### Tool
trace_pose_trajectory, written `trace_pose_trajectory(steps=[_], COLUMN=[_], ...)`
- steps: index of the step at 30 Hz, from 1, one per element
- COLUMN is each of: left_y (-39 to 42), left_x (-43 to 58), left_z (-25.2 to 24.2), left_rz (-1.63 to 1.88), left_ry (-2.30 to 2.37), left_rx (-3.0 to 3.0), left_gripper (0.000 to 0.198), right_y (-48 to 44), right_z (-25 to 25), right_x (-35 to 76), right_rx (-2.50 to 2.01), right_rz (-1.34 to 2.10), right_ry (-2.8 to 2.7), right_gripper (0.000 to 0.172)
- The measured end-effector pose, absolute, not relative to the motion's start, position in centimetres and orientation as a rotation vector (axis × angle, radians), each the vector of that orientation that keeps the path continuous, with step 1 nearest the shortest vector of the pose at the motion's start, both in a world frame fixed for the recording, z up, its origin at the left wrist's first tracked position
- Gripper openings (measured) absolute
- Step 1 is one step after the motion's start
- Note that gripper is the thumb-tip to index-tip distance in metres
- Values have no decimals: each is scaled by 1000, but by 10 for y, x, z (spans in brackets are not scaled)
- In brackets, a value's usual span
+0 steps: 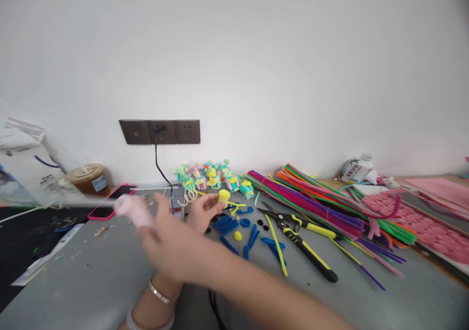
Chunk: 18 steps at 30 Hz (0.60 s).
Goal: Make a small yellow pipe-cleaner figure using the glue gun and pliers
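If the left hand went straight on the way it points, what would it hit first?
Probably the small bright figures, just past the yellow piece that the left hand holds; depth is hard to judge.

The grey table (91, 281) carried a spread bundle of coloured pipe cleaners (315, 198) at the right. Yellow-handled cutters (300, 235) lay just beside it. Cut blue pipe-cleaner pieces (229, 225) were scattered at centre. A row of small pipe-cleaner figures (214, 174) stood by the wall. A pink-cased phone (110, 205) lay at the left.
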<state>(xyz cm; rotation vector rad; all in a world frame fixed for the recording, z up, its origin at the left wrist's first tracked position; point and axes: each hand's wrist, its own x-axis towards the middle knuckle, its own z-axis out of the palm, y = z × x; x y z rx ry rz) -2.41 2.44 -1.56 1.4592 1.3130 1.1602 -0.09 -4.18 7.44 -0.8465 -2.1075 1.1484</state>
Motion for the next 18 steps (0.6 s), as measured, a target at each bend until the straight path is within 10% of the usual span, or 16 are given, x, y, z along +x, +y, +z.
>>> trace_pose_trajectory(steps=[9, 18], left_y=[21, 22], left_x=[-18, -18], left_z=[-18, -17], left_rz=[1214, 1264], left_ry=[1028, 1007], left_rx=[1191, 1157], left_gripper=[45, 41], right_y=[-61, -71], right_z=[8, 58], right_x=[-90, 0], right_rx=[-1329, -1075], right_rz=[770, 461], right_ry=[-2557, -2602], right_gripper=[91, 35])
